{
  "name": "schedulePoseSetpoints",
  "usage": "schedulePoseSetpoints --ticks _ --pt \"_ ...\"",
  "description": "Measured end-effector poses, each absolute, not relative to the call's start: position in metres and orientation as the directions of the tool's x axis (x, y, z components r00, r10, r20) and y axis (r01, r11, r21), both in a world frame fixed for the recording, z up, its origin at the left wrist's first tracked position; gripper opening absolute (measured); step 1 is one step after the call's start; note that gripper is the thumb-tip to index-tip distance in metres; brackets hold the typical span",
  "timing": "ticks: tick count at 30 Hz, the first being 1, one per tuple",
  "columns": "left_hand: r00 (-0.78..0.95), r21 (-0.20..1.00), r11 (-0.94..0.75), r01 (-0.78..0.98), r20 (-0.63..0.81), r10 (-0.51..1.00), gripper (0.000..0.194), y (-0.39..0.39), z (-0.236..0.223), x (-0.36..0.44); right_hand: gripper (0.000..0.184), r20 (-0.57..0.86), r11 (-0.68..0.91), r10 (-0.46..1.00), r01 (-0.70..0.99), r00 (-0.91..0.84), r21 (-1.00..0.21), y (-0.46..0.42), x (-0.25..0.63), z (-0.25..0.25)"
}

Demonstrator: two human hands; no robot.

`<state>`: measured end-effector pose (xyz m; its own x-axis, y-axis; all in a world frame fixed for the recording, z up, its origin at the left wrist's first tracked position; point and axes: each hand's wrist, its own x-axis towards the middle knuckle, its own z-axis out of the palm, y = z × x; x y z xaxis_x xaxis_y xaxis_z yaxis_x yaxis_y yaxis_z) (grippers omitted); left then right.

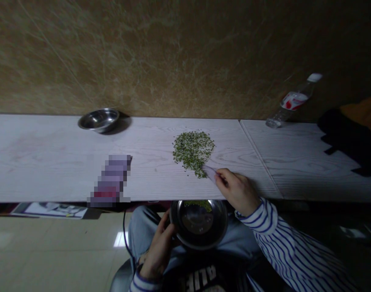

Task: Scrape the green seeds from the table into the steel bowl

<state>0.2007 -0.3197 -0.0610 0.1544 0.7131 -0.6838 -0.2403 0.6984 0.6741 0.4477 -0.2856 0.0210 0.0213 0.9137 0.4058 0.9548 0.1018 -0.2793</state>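
A patch of small green and dark bits [194, 148], like beans or seeds, lies spread on the pale wood-grain tabletop [149, 162]. My right hand [238, 190] pinches a thin, pale, see-through flat piece [210, 173], whose tip touches the patch's lower right edge. Below the table's front edge, a steel bowl [200, 241] rests over my lap with its opening facing up. My left hand [161, 245] grips that bowl by its left rim. More green bits [200, 204] lie inside the bowl along its far side.
A second steel bowl [99, 120] stands at the back left, near the marbled wall [142, 61]. A pixelated flat object [112, 180] lies at the front left edge. To the right are a clear bottle [290, 103] with a white cap and a dark cloth-like item [349, 138].
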Motion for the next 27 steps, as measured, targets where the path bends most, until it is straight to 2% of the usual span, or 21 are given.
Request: schedulePoseSetpoints --ticks 5,10,20,27 --pt "0.133 0.685 0.690 -0.234 -0.681 0.720 0.068 -0.319 -0.058 0.199 0.012 0.469 0.110 0.883 0.961 0.023 -0.254 -0.291 0.460 0.022" --pt "0.147 0.705 0.680 -0.203 -0.665 0.733 0.064 -0.320 -0.054 0.200 0.013 0.458 0.115 0.889 0.966 0.005 -0.233 -0.299 0.462 0.021" --pt "0.154 0.702 0.682 -0.203 -0.665 0.731 0.071 -0.322 -0.055 0.196 0.013 0.491 0.136 0.871 0.964 -0.005 -0.230 -0.316 0.458 0.023" --pt "0.118 0.698 0.678 -0.229 -0.672 0.731 0.074 -0.322 -0.054 0.195 0.014 0.448 0.159 0.893 0.963 -0.045 -0.220 -0.322 0.458 0.021"
